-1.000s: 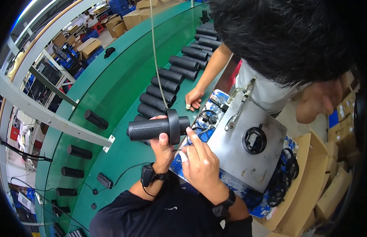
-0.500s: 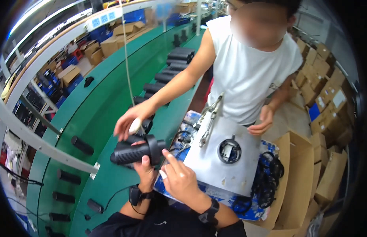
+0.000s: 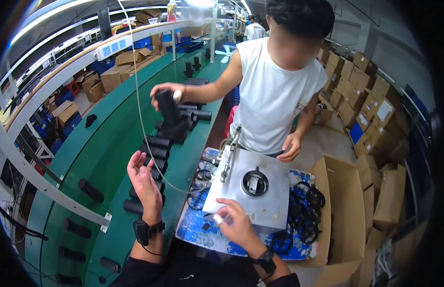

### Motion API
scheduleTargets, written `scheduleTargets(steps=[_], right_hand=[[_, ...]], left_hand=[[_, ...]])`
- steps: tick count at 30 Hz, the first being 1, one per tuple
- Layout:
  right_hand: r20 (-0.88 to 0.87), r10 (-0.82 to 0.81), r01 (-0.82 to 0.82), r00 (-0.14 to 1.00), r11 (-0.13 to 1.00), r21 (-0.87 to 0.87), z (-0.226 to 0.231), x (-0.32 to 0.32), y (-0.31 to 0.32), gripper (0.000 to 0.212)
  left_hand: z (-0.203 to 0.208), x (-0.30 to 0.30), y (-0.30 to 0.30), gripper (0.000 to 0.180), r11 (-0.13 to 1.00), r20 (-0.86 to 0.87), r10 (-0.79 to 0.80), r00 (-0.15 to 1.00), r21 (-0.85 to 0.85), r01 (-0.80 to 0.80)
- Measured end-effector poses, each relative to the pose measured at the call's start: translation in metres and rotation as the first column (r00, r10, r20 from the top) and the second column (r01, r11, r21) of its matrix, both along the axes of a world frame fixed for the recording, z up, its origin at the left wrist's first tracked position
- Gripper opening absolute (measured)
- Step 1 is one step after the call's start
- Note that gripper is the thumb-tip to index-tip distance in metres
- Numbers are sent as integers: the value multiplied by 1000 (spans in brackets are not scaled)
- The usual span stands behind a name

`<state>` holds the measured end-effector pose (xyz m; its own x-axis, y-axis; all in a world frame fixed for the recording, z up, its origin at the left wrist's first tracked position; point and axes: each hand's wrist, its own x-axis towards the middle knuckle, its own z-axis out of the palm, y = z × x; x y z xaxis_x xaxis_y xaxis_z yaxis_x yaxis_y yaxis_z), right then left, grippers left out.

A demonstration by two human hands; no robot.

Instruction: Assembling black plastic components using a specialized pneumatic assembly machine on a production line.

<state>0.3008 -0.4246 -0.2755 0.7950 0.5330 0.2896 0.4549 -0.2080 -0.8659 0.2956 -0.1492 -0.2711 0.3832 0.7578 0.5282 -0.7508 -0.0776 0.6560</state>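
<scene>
My left hand (image 3: 144,184) is raised over the green bench, fingers apart, with nothing in it. Beside and below it lie several black cylinders (image 3: 157,152) in a row. My right hand (image 3: 235,226) hovers by the near left corner of a metal plate fixture (image 3: 279,205), its fingers loosely bent and apart, a white cover on one digit. Across from me, a co-worker's hand (image 3: 171,90) grips a black cylindrical housing (image 3: 170,109) with a wider collar, slightly blurred. A round black-rimmed opening (image 3: 255,182) sits in the plate, with a metal lever clamp (image 3: 227,162) at its left.
Black ring-shaped parts (image 3: 308,210) are heaped right of the fixture on the worn blue table (image 3: 198,234). A cardboard box (image 3: 346,210) stands further right. A thin pale cord (image 3: 140,105) hangs across the bench. More black cylinders (image 3: 78,228) stand along the green conveyor.
The black housing has left my hands and is now in the co-worker's hand, farther away. My left hand has opened and my right hand has drawn away to the right.
</scene>
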Motion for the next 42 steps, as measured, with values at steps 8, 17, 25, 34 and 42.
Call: scheduleTargets(steps=[8,17,25,34,42], right_hand=[[-354,-21,169,935,904,393,-60,1,-54,16],[-522,-181,338,834,915,222,-36,61,-112,15],[-549,-137,346,824,889,299,-39,76,-114,20],[-507,-44,341,861,790,510,-75,76,-130,16],[-276,-64,167,959,915,367,-79,77,-138,14]], left_hand=[[-57,-51,-88,11,853,-530,-424,734,38,520],[-35,-4,-121,9,549,-764,-314,563,338,764],[-33,71,-152,17,357,-523,-97,847,776,520],[-43,39,-137,19,402,-550,-77,831,746,531],[-88,-117,-53,14,643,-672,-35,740,552,531]])
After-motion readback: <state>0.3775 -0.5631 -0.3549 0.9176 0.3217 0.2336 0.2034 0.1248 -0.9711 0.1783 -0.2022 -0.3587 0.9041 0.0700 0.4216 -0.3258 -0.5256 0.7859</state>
